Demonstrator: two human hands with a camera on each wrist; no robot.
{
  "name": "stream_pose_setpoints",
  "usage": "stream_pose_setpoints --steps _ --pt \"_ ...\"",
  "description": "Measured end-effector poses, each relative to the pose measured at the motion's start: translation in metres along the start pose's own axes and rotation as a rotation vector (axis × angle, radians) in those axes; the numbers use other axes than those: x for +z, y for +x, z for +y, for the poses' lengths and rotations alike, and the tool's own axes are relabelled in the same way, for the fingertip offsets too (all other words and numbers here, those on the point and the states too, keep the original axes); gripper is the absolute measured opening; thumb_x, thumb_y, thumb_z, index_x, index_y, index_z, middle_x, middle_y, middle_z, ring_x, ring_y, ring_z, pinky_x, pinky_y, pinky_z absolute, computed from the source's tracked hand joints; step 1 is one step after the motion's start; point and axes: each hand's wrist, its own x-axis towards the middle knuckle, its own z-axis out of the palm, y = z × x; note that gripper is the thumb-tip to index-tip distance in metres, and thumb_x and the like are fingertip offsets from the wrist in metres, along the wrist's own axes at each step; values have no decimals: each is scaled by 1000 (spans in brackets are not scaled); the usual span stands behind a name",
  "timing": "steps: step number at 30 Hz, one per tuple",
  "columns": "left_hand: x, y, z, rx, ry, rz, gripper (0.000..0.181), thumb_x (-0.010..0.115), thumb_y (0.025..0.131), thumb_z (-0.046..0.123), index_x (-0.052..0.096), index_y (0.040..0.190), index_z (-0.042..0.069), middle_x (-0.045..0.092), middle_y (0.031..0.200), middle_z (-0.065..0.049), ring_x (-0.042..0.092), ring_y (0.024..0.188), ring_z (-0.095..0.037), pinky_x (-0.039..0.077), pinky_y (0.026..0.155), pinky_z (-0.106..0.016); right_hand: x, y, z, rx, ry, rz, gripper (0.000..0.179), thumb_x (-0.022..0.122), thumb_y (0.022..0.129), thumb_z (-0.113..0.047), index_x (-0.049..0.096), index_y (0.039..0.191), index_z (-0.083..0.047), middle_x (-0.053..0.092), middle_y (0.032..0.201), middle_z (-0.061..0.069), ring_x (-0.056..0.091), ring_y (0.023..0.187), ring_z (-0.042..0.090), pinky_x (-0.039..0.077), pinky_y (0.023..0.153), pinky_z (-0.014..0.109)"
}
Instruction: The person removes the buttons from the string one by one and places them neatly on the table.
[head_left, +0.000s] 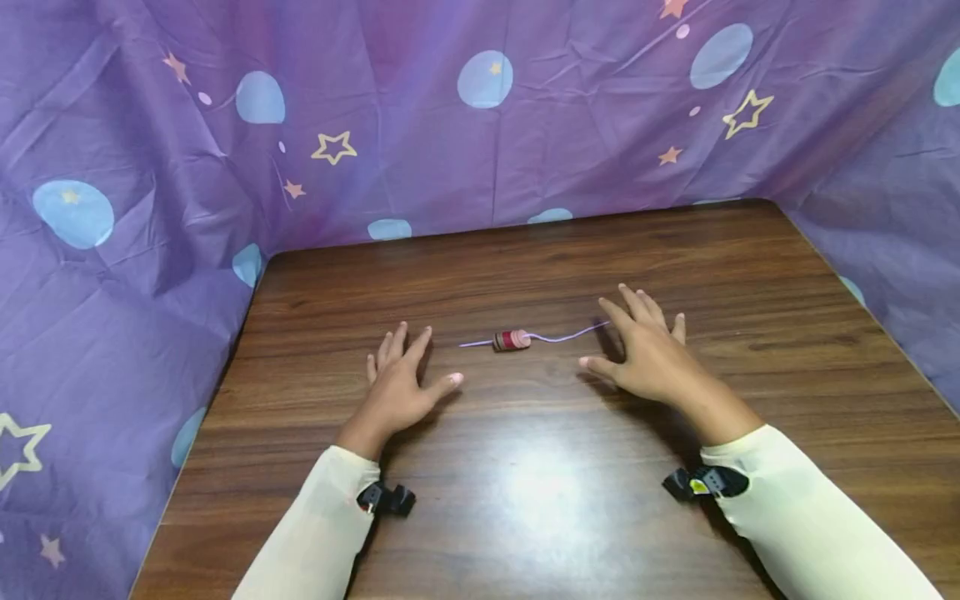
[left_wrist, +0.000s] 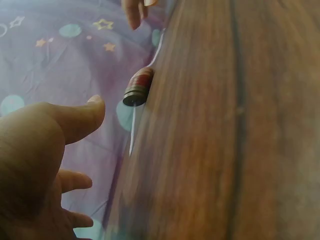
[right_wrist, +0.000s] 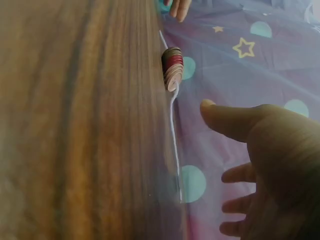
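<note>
The table [head_left: 337, 292] bears discs [head_left: 512, 340] between left hand [head_left: 397, 392] and right hand [head_left: 651, 357], fingers apart, the cord [head_left: 555, 340] indistinct at its right tip.

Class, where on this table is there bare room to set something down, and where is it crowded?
Bare table lies between the stacked discs and the curtain, and between the left sleeve and right sleeve. The middle is crowded: cord and discs lie between left hand and right hand.

- No text, label, brand or number readable
- Yellow mark [head_left: 699, 487] on the strap [head_left: 726, 481], lower right of the head view: too small to read
</note>
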Motion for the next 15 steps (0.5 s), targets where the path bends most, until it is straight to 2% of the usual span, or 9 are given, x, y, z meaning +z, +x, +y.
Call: stream_pose_setpoints --steps 7,11,15 --pt "3 13 4 109 -72 23 74 66 87 54 45 149 19 29 161 -20 19 150 -46 10 119 -68 0 8 -7 -50 37 -31 90 74 81 -56 37 152 -15 19 164 18 16 150 46 13 108 81" --pt "7 22 8 149 -127 40 64 72 86 46 55 141 20 33 159 -19 18 150 -47 8 120 -67 2 13 -15 -80 58 -54 86 75 82 -52 40 151 -15 22 164 17 17 150 46 12 108 81" --pt "13 31 13 159 -161 44 56 75 85 43 62 134 21 33 159 -17 15 151 -46 5 119 -68 8 19 -22 -89 84 -80 79 74 84 -49 43 149 -16 25 163 16 16 150 46 11 107 83"
